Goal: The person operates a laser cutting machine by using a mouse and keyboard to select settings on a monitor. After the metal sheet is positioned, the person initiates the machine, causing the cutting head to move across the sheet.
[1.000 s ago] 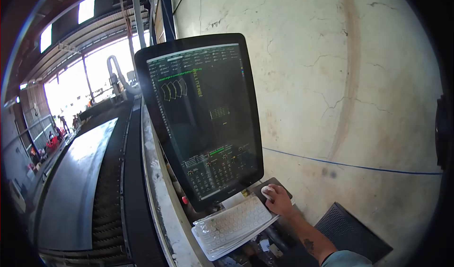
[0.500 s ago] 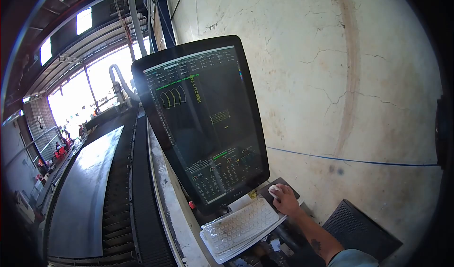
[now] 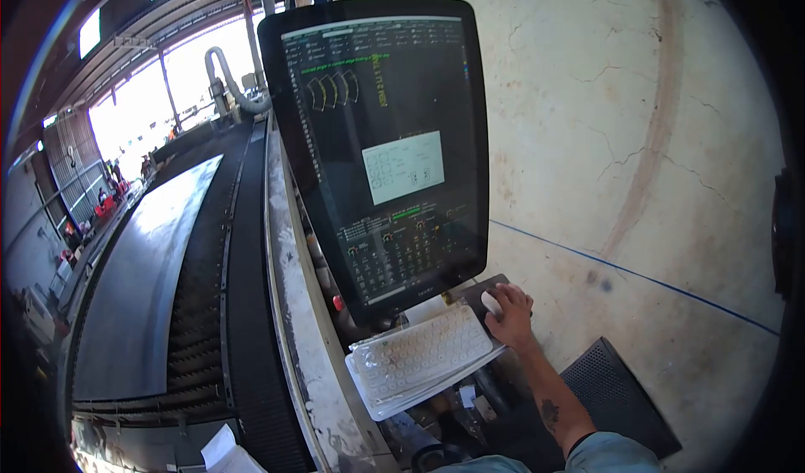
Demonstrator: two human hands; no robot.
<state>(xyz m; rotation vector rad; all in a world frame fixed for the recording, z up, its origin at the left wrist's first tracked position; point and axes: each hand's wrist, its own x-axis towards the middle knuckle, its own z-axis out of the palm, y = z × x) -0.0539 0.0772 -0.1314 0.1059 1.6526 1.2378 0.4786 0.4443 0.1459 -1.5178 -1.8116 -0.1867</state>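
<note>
My right hand (image 3: 513, 315) lies cupped over the white mouse (image 3: 491, 303), fingers curled down on it, palm covering most of it. The mouse sits on a dark pad (image 3: 471, 291) just right of the plastic-covered keyboard (image 3: 423, 357). Both are below the tall monitor (image 3: 390, 146), which shows a pale window mid-screen.

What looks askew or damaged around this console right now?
The pale concrete surface right of the tall black monitor shows branching cracks. The white keyboard is wrapped in wrinkled clear plastic, likely on purpose. Crumpled white paper lies loose at the lower left. The right hand covers the white mouse.
</note>
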